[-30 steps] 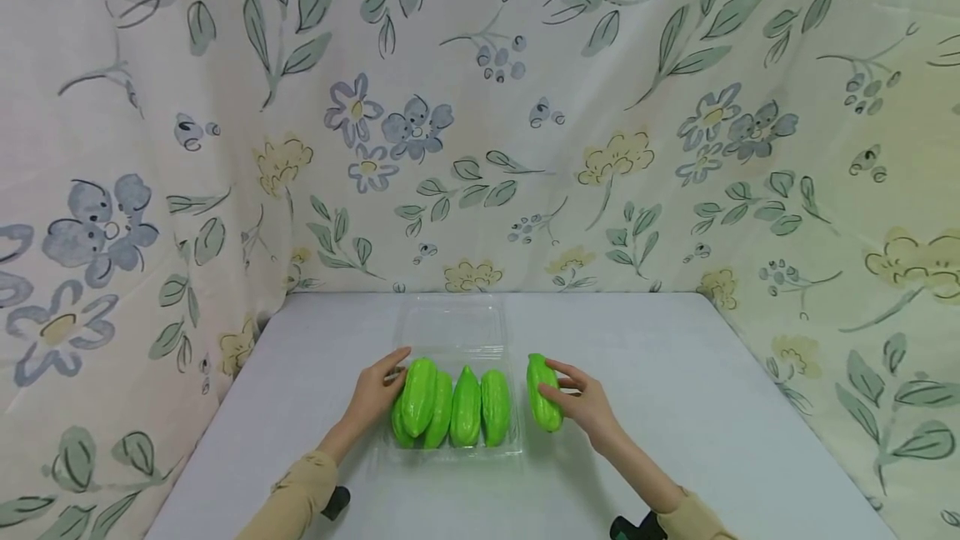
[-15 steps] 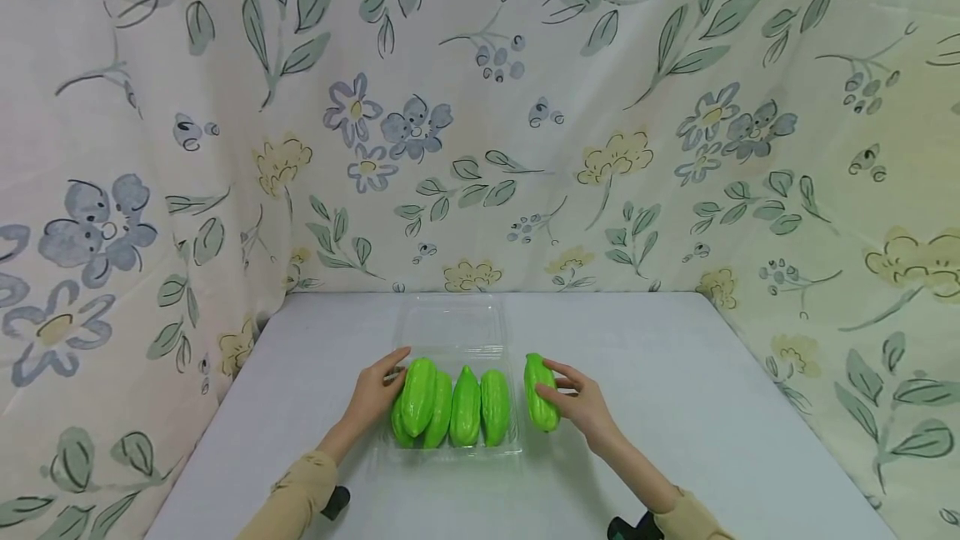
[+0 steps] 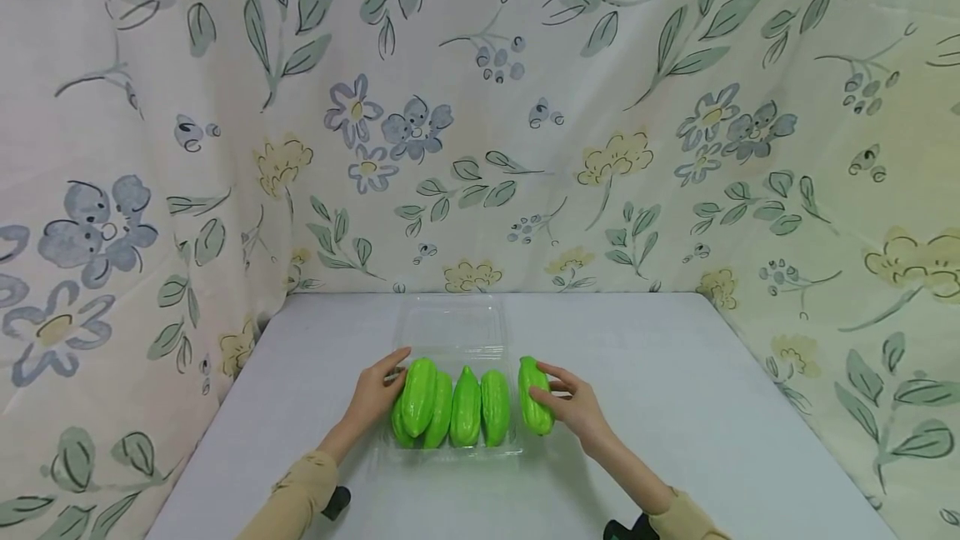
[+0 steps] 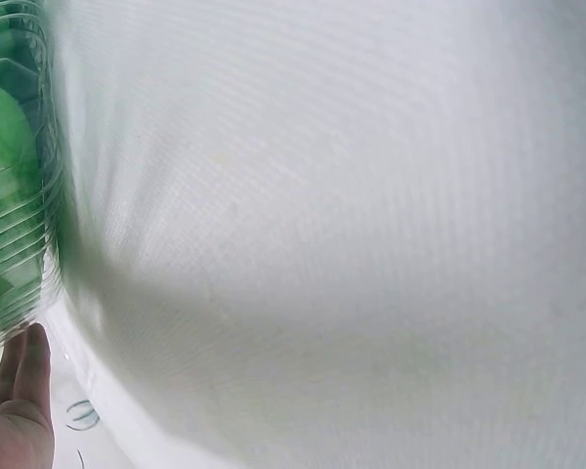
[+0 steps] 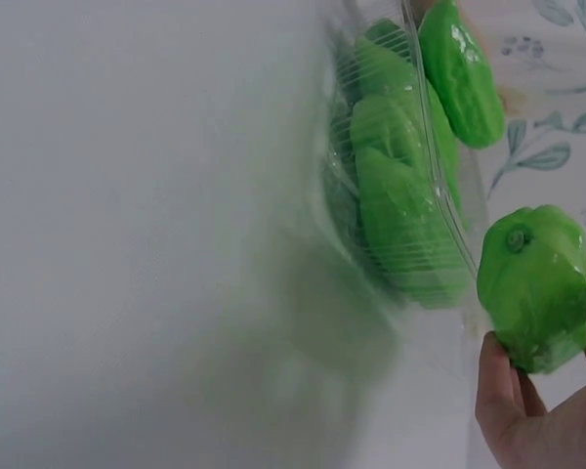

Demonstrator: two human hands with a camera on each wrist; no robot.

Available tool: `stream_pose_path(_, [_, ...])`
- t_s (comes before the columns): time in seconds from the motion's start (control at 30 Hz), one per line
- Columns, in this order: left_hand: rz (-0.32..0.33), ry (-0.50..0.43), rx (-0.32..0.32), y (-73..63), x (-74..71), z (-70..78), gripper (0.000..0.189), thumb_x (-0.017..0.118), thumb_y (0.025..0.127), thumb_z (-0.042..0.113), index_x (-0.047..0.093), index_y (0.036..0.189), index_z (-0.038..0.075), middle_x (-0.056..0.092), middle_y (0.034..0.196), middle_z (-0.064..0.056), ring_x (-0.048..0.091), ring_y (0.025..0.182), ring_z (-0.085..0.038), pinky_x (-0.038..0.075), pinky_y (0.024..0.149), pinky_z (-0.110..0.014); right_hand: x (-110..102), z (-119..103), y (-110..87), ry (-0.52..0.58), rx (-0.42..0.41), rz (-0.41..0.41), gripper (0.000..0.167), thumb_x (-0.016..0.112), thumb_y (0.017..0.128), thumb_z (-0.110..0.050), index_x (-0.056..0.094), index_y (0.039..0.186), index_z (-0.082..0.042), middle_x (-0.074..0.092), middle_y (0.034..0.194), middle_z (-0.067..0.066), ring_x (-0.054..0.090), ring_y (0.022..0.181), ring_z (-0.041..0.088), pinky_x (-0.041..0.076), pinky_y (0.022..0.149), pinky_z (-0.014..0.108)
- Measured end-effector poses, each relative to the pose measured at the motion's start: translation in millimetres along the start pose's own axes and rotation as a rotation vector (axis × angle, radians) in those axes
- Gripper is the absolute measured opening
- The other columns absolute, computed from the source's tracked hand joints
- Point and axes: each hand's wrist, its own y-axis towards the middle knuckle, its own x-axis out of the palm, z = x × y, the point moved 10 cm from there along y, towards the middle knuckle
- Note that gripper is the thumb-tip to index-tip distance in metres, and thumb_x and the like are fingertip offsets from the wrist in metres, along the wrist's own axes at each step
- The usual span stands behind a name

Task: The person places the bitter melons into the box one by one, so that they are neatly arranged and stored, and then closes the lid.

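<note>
A clear plastic clamshell box (image 3: 516, 438) holds several shiny, ridged, bright green bitter melons (image 3: 466, 415). One bitter melon (image 3: 419, 397) lies on top of others at its left end. My left hand (image 3: 373, 397) is at the box's left side; in the left wrist view its straight fingers (image 4: 31, 366) touch the outer wall. Just beyond the right wall, my right hand (image 3: 583, 412) grips another bitter melon (image 3: 533, 400) between thumb and fingers, stem end away from me. In the right wrist view this bitter melon (image 5: 537, 288) is above the box rim's level.
The box's clear lid (image 3: 451, 325) lies folded back behind it on the white table (image 3: 637, 340). A floral curtain (image 3: 480, 123) hangs behind and at both sides. Dark wrist cameras (image 3: 336, 503) show below both forearms.
My right hand has moved left with the bitter melon, closer to the box's right wall and slightly lower. My left hand and the box have stayed in place.
</note>
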Motion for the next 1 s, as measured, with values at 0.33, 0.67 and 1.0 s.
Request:
stream_pose_path(0.33, [-0.001,-0.005,-0.002,0.4,0.8,0.3,0.041,0.06,0.092,0.003,0.054,0.132,0.001,0.053,0.136,-0.019,0.065,0.106,-0.034,0.057,0.089,-0.041,7.5,-0.9,0.5,0.002,-0.014,-0.011,0.048,0.073,0.083,-0.023,0.06,0.128,-0.013,0.059,0.116,0.02,0.061,0.085,0.017,0.056,0.066,0.027])
stream_pose_path(0.67, [-0.006,-0.009,-0.019,0.9,1.8,-2.6,0.041,0.06,0.092,0.004,0.054,0.132,0.003,0.053,0.136,-0.018,0.065,0.106,-0.034,0.057,0.089,-0.04,16.8,-2.5,1.0,0.02,-0.013,-0.023,0.05,0.074,0.083,-0.024,0.059,0.129,-0.013,0.059,0.115,0.02,0.062,0.085,0.017,0.057,0.066,0.027])
stream_pose_path(1.0, [-0.009,-0.006,-0.03,0.4,0.8,-3.1,0.041,0.06,0.092,0.005,0.054,0.132,0.003,0.053,0.136,-0.018,0.064,0.107,-0.034,0.056,0.09,-0.041,22.5,-4.5,0.9,0.024,-0.018,-0.028,0.05,0.073,0.083,-0.024,0.059,0.129,-0.013,0.06,0.114,0.019,0.061,0.085,0.016,0.056,0.066,0.026])
